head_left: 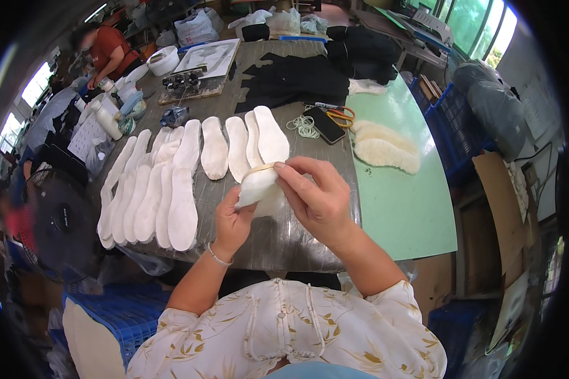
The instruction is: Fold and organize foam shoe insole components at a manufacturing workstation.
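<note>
In front of me, above the near part of the dark table (297, 243), I hold a white insole (259, 189) bent toward me, its tan edge uppermost. My left hand (235, 220) grips its lower left side between thumb and fingers. At its upper right edge, my right hand (319, 194) pinches it with thumb and forefinger. The part between the palms is partly hidden. White insoles (182, 208) lie in overlapping rows to the left, and several more, including one broad insole (272, 136), lie just beyond my hands.
Past the insoles lie a coil of pale cord (304, 126), a black phone (325, 126) and orange-handled scissors (342, 116). Fluffy cream pieces (385, 155) rest on a green board (401, 218). Black cloth (294, 79) covers the far table. A fan (60, 218) stands left; a person (110, 54) works far left.
</note>
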Motion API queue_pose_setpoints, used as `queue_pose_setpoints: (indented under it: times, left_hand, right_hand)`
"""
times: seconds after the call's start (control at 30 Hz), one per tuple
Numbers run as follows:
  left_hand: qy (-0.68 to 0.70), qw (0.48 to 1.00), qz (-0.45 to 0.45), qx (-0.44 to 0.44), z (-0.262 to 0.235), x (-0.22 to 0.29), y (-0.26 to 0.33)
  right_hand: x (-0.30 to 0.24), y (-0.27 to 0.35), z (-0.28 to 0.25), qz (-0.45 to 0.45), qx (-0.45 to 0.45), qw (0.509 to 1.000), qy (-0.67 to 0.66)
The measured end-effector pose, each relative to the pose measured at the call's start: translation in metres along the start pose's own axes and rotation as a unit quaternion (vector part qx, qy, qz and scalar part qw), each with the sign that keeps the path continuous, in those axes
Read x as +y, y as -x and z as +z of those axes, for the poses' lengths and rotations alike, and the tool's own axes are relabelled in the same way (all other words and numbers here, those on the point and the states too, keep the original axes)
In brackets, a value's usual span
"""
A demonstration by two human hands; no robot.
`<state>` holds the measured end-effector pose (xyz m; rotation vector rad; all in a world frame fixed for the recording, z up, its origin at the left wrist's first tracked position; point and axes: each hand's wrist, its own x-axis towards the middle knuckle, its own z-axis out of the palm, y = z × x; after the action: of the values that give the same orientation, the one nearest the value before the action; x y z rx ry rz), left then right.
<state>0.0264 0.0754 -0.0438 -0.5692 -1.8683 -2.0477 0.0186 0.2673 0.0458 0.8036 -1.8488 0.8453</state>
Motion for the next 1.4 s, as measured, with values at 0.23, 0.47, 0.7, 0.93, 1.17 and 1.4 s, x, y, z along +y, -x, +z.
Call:
queue_pose_setpoints:
  times: [0.23,0.47,0.7,0.93,1.17,1.4]
  left_hand:
    - [-0.101,0.995,0.007,-0.01,-0.004,0.011,0.001]
    - [-0.079,0.995,-0.066,-0.002,-0.002,0.012,0.01]
    - [0.005,0.988,-0.154,-0.025,0.004,0.004,0.016]
    - [0.076,0.963,-0.246,-0.08,-0.005,0.01,-0.021]
    - [-0.099,0.921,-0.3,-0.227,-0.015,0.019,-0.1]
    - [-0.119,0.877,-0.387,-0.258,-0.016,0.014,-0.106]
  right_hand:
    - [0.006,0.002,0.003,-0.054,-0.004,0.997,0.061]
    - [0.011,0.007,0.013,-0.103,-0.036,0.991,0.073]
    - [0.026,0.028,0.018,-0.096,-0.11,0.985,0.089]
    - [0.034,0.032,0.022,-0.041,-0.16,0.985,0.044]
    - [0.034,0.028,0.027,-0.036,-0.178,0.983,-0.001]
    - [0.036,0.043,0.035,-0.03,-0.221,0.974,-0.04]
